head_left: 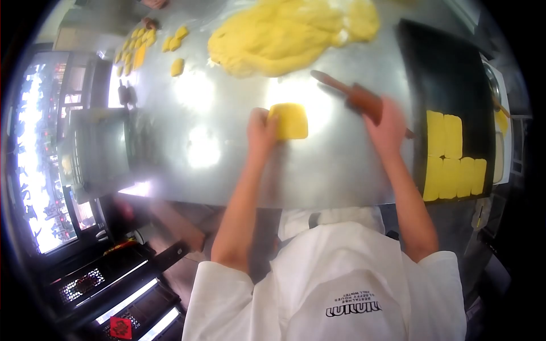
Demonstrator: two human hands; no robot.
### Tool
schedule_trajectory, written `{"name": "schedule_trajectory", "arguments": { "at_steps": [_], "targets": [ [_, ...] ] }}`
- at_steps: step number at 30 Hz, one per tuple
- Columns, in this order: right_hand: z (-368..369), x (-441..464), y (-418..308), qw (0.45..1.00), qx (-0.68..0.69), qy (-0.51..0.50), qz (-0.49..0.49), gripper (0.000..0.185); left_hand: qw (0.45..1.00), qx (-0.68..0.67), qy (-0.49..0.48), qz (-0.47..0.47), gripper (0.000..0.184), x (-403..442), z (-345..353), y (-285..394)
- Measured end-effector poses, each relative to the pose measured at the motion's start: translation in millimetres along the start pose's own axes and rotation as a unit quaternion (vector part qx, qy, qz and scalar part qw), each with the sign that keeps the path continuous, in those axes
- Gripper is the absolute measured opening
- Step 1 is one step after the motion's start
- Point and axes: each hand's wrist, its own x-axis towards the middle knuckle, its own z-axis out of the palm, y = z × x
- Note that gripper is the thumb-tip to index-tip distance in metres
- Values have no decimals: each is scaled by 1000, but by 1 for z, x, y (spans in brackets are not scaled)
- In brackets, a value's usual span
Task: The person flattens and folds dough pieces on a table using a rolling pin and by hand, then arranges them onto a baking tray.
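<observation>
My left hand grips the left edge of a flat, roughly square yellow dough sheet over the steel table. To the right, my right hand is closed on a brown rolling pin, whose handle points up and left. Beyond the hands lies a large yellow dough mass. On a black tray at the right, several flat yellow dough sheets lie side by side.
Small yellow dough pieces are spread at the table's upper left. Another person's hand shows at the top edge, and another person's arm is at the lower left, beside dark equipment.
</observation>
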Motion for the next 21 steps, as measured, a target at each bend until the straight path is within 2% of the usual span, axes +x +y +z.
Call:
{"name": "schedule_trajectory", "arguments": {
  "at_steps": [3, 6, 7, 9, 12, 13, 14, 15, 18, 21],
  "targets": [
    [-10, 3, 2, 1000, 11, -16, -14, 74, 999, -5, -22, 44, 15, -27, -12, 70],
    [-52, 4, -22, 979, 51, -154, 122, 74, 951, 99, -32, 291, 21, -57, -10, 95],
    [-61, 2, -29, 971, 72, -168, 154, 74, 944, 148, -107, 276, 27, -71, -5, 98],
    [-76, -8, -43, 950, 111, -189, 224, 73, 941, 100, -161, 281, 32, -93, 15, 84],
    [-71, -44, -38, 930, 170, -173, 277, 70, 958, -35, -89, 269, 41, -114, 25, 44],
    [-65, -56, -36, 928, 179, -163, 282, 70, 975, -53, -81, 203, 51, -114, 19, 36],
    [-59, -67, -37, 880, 283, -174, 339, 69, 981, -158, -52, 102, 52, -111, 21, 31],
    [-54, -77, -44, 862, 324, -163, 353, 69, 966, -257, -19, -5, 53, -106, 21, 34],
    [-39, -90, -83, 797, 438, -128, 396, 68, 974, -223, 15, 33, 57, -82, 29, 22],
    [-17, -96, -110, 763, 498, -132, 390, 68, 921, -388, 16, 38, 57, -74, 76, 15]
  ]
}}
